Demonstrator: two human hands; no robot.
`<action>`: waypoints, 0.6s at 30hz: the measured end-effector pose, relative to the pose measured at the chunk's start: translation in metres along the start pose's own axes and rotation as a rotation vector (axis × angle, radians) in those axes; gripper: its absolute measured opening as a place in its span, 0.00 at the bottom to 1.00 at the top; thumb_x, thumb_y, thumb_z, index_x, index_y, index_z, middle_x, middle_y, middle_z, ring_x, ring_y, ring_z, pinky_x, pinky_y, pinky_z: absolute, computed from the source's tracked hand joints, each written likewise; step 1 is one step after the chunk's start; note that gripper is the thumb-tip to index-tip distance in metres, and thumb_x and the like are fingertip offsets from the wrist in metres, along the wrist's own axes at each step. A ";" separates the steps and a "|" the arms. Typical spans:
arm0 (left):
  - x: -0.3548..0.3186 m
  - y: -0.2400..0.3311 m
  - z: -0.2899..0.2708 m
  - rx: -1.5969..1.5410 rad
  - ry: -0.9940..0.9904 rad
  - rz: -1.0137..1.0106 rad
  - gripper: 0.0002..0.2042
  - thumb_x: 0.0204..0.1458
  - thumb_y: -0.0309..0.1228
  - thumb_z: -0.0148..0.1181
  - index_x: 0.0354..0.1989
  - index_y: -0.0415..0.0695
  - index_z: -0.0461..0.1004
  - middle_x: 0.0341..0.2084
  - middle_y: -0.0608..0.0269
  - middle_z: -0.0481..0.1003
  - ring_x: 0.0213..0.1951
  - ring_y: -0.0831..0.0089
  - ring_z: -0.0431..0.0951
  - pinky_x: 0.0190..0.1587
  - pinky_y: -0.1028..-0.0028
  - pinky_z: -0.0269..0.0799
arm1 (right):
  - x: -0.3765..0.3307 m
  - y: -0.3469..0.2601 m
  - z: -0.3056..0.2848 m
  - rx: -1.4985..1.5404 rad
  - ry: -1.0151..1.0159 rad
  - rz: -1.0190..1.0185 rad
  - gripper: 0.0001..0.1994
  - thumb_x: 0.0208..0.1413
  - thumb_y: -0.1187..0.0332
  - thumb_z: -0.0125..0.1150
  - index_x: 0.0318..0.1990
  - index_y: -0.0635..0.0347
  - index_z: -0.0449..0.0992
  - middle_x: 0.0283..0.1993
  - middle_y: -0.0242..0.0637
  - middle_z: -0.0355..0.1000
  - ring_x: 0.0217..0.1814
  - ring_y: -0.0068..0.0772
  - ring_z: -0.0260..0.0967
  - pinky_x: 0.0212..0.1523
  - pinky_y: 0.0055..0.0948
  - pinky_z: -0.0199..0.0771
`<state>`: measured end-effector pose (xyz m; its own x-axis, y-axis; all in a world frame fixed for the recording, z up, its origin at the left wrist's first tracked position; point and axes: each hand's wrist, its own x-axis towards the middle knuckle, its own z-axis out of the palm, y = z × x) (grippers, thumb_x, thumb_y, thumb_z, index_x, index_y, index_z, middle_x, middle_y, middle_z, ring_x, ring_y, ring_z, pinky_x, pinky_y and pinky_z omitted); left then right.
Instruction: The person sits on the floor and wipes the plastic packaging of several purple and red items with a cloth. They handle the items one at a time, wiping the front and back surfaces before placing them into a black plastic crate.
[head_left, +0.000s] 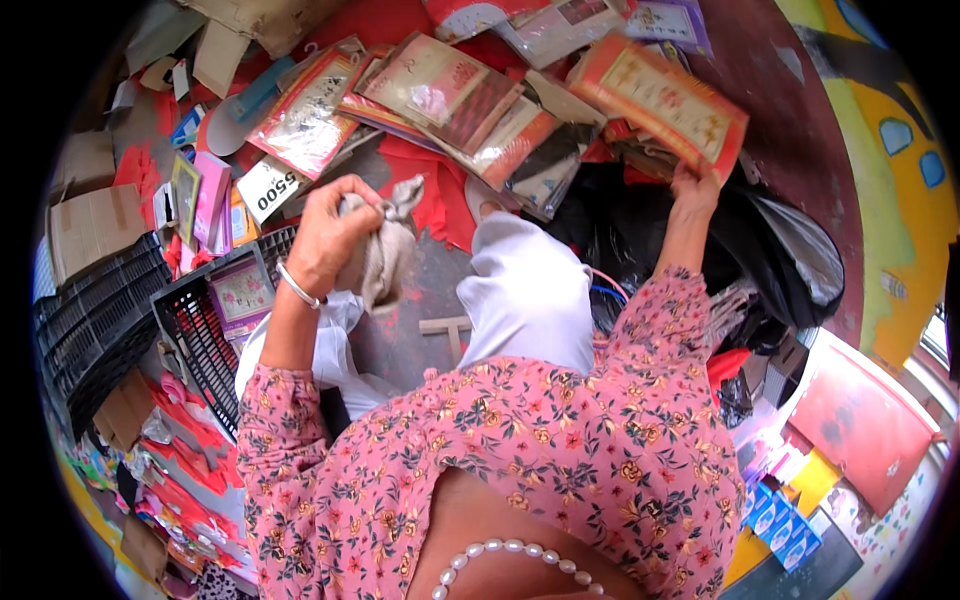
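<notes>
A crumpled grey-beige cloth [385,255] hangs from my left hand [338,228], whose fingers are closed round its upper part. Out to the right, my right hand [694,185] pinches the lower corner of a flat orange-and-cream package [662,100] with a floral panel, slightly blurred and tilted above the pile. Between the hands lies a heap of similar flat packages, among them a red-edged clear-wrapped one [310,112], a cream one with a pink flower [432,88] and a purple-edged one [668,24] at the far right.
Black plastic crates [205,320] stand at the left, one holding a purple package, near cardboard boxes [97,225]. A black plastic bag [770,250] slumps beneath my right arm. Blue-and-white boxes [783,527] and a red panel [862,420] are at the lower right. Red scraps [190,450] litter the lower left.
</notes>
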<state>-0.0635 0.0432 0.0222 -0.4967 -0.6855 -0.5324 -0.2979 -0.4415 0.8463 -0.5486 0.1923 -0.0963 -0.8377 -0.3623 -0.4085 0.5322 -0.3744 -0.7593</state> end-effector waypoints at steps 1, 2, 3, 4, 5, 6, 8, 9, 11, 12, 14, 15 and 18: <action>0.000 -0.003 -0.002 -0.010 0.016 0.015 0.05 0.42 0.28 0.55 0.26 0.41 0.67 0.21 0.70 0.68 0.24 0.83 0.66 0.27 0.84 0.62 | -0.010 -0.011 0.024 0.019 0.038 -0.032 0.08 0.50 0.78 0.50 0.39 0.59 0.65 0.35 0.37 0.69 0.30 0.35 0.68 0.28 0.30 0.74; 0.000 -0.003 -0.004 -0.016 0.011 -0.019 0.09 0.45 0.34 0.56 0.27 0.42 0.68 0.21 0.70 0.68 0.24 0.84 0.67 0.27 0.83 0.63 | -0.018 -0.016 0.039 0.043 0.076 -0.069 0.07 0.50 0.77 0.51 0.38 0.60 0.65 0.33 0.37 0.69 0.30 0.34 0.68 0.30 0.31 0.73; 0.002 -0.005 -0.010 -0.027 0.022 -0.047 0.10 0.47 0.37 0.56 0.27 0.42 0.68 0.22 0.70 0.68 0.25 0.84 0.67 0.28 0.83 0.63 | -0.017 -0.020 0.039 0.052 0.059 -0.035 0.07 0.50 0.77 0.51 0.38 0.60 0.65 0.33 0.37 0.68 0.31 0.34 0.68 0.30 0.31 0.73; 0.003 -0.004 -0.013 -0.036 0.039 -0.073 0.12 0.48 0.39 0.55 0.28 0.42 0.68 0.22 0.70 0.68 0.25 0.84 0.67 0.28 0.83 0.63 | -0.013 -0.023 0.042 0.065 0.038 0.002 0.07 0.50 0.76 0.51 0.38 0.60 0.65 0.33 0.37 0.68 0.31 0.35 0.67 0.31 0.32 0.73; 0.003 0.003 -0.009 -0.165 0.132 -0.059 0.13 0.47 0.41 0.57 0.23 0.43 0.69 0.18 0.71 0.67 0.21 0.84 0.66 0.25 0.82 0.62 | -0.006 -0.025 0.045 0.075 0.018 0.033 0.07 0.51 0.76 0.51 0.38 0.60 0.65 0.33 0.38 0.68 0.31 0.35 0.67 0.32 0.33 0.72; 0.003 0.008 -0.010 -0.180 0.215 -0.055 0.12 0.49 0.39 0.55 0.23 0.43 0.68 0.19 0.71 0.67 0.21 0.83 0.66 0.25 0.81 0.62 | -0.001 -0.017 0.044 0.139 0.012 0.023 0.07 0.52 0.74 0.49 0.39 0.60 0.65 0.35 0.39 0.68 0.34 0.37 0.67 0.33 0.35 0.72; 0.001 0.000 -0.028 -0.245 0.289 0.018 0.10 0.49 0.36 0.53 0.23 0.43 0.68 0.20 0.70 0.68 0.22 0.82 0.67 0.27 0.81 0.63 | -0.030 0.018 0.063 0.274 0.042 0.085 0.09 0.54 0.73 0.46 0.44 0.60 0.64 0.39 0.40 0.67 0.37 0.39 0.67 0.36 0.37 0.72; 0.002 0.000 -0.033 -0.315 0.336 0.033 0.07 0.49 0.33 0.52 0.24 0.42 0.68 0.21 0.71 0.68 0.24 0.82 0.67 0.29 0.81 0.63 | -0.030 0.039 0.058 0.209 0.024 0.031 0.12 0.55 0.72 0.44 0.48 0.60 0.61 0.42 0.40 0.66 0.41 0.40 0.66 0.39 0.42 0.72; 0.006 -0.011 -0.048 -0.343 0.381 0.064 0.05 0.48 0.30 0.51 0.25 0.42 0.69 0.21 0.70 0.67 0.24 0.82 0.66 0.29 0.81 0.63 | -0.021 0.083 0.023 0.229 -0.007 0.080 0.13 0.56 0.72 0.43 0.50 0.60 0.59 0.47 0.41 0.64 0.45 0.41 0.65 0.40 0.44 0.72; 0.006 -0.007 -0.048 -0.348 0.442 0.070 0.05 0.48 0.29 0.50 0.25 0.41 0.69 0.21 0.70 0.67 0.24 0.82 0.66 0.29 0.81 0.63 | -0.011 0.106 0.002 0.245 0.012 0.118 0.13 0.56 0.72 0.43 0.49 0.60 0.59 0.48 0.41 0.64 0.45 0.42 0.66 0.41 0.45 0.72; 0.005 0.001 -0.048 -0.342 0.447 0.108 0.05 0.47 0.28 0.50 0.25 0.41 0.69 0.21 0.70 0.67 0.24 0.82 0.66 0.29 0.81 0.63 | 0.001 0.150 -0.039 0.204 0.151 0.204 0.13 0.56 0.71 0.44 0.48 0.61 0.60 0.48 0.44 0.64 0.46 0.44 0.66 0.41 0.41 0.73; 0.009 0.004 -0.047 -0.341 0.431 0.129 0.05 0.47 0.28 0.50 0.25 0.41 0.69 0.21 0.70 0.67 0.24 0.82 0.66 0.29 0.81 0.63 | 0.006 0.168 -0.065 0.103 0.192 0.259 0.12 0.55 0.71 0.44 0.46 0.62 0.62 0.46 0.44 0.66 0.45 0.44 0.67 0.39 0.39 0.73; -0.002 -0.008 -0.056 -0.416 0.453 0.113 0.05 0.50 0.30 0.48 0.31 0.42 0.68 0.25 0.67 0.69 0.27 0.78 0.70 0.32 0.78 0.67 | -0.035 0.201 -0.039 -0.224 0.273 0.678 0.08 0.53 0.71 0.47 0.40 0.61 0.67 0.39 0.42 0.70 0.41 0.40 0.70 0.35 0.32 0.74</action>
<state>-0.0143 0.0160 0.0155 -0.0845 -0.8782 -0.4708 0.1240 -0.4781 0.8695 -0.4173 0.1631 -0.2542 -0.3529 -0.2167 -0.9102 0.9275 0.0473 -0.3709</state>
